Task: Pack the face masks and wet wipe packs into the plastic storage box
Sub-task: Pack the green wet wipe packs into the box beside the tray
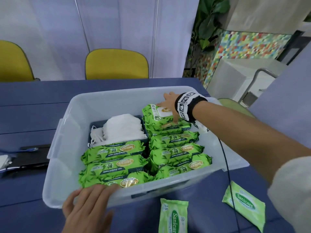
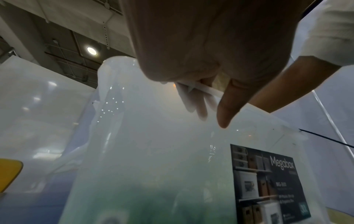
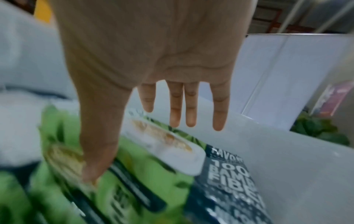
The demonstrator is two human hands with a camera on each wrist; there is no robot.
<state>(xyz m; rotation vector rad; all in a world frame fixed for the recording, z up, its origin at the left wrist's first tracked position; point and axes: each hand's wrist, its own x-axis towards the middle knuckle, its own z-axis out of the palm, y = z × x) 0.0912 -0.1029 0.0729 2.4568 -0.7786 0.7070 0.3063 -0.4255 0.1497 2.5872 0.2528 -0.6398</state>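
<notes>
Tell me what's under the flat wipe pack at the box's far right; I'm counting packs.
The flat wipe pack lies on green packs standing on edge in the storage box. Anything deeper is hidden.

An office-like room: blue table, yellow chairs, white partition panels.

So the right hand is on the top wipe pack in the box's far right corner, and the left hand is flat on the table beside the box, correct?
Not quite. The left hand is not on the table: it holds the near rim of the plastic storage box, fingers hooked inside the wall, as the left wrist view shows. The right hand does rest on the top wipe pack in the far right corner.
</notes>
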